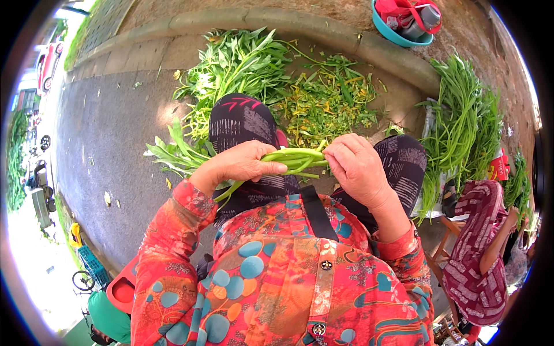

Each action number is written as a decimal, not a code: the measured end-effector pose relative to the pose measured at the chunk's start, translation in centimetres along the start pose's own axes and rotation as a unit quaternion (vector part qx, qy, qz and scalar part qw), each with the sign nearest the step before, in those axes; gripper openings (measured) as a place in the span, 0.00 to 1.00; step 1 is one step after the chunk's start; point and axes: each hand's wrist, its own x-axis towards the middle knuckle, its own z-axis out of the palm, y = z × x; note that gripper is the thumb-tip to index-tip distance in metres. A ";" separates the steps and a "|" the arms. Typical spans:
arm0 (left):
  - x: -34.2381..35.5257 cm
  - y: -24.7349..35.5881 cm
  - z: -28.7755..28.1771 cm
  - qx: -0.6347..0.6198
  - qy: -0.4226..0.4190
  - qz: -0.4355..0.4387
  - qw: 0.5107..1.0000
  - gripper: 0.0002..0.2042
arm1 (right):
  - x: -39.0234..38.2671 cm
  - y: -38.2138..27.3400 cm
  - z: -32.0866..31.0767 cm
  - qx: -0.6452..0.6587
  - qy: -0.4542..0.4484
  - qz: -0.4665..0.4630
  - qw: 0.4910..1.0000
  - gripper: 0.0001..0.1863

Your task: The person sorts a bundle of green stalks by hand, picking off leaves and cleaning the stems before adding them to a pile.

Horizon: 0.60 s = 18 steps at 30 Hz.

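A bunch of long-stemmed leafy greens, looking like water spinach [297,157], lies across my lap between my hands. My left hand [245,162] is wrapped round its stems, thumb on top. Leafy ends [180,151] stick out to the left, past that wrist. At the cut ends on the right, my right hand [359,168] pinches with thumb and fingers; a stem bends round the bunch there. Beyond my knees is a heap of whole greens [239,72]. To its right lies a scatter of loose green and yellowed leaves [329,101].
A larger heap of greens [464,124] lies to the right. Past the kerb [311,24] stands a blue basin [398,38] with a red bag and grey flask. A person in maroon patterned clothing [479,254] sits at right; a person in green [109,314] is lower left.
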 end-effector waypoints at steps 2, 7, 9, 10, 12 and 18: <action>0.0 0.0 0.0 0.004 0.001 0.001 1.000 0.16 | -0.1 0.0 0.0 0.010 -0.009 -0.001 1.000 0.05; 0.2 -0.2 0.1 0.000 0.003 0.008 1.000 0.15 | -0.5 -0.1 0.6 0.043 0.010 0.034 0.998 0.05; 0.1 -0.1 0.2 -0.001 0.002 0.004 1.000 0.16 | -0.7 -0.2 1.0 0.069 0.023 0.053 0.996 0.05; 0.1 0.0 0.2 -0.001 0.002 0.003 1.000 0.16 | -0.8 -0.2 1.2 0.081 0.029 0.062 0.994 0.05; 0.0 0.1 0.3 0.003 0.005 -0.003 1.000 0.15 | -1.0 -0.3 1.4 0.102 0.034 0.080 0.991 0.06; 0.3 -0.7 0.6 0.005 0.027 -0.008 1.000 0.14 | -1.4 -1.0 1.7 0.166 0.030 0.184 0.968 0.03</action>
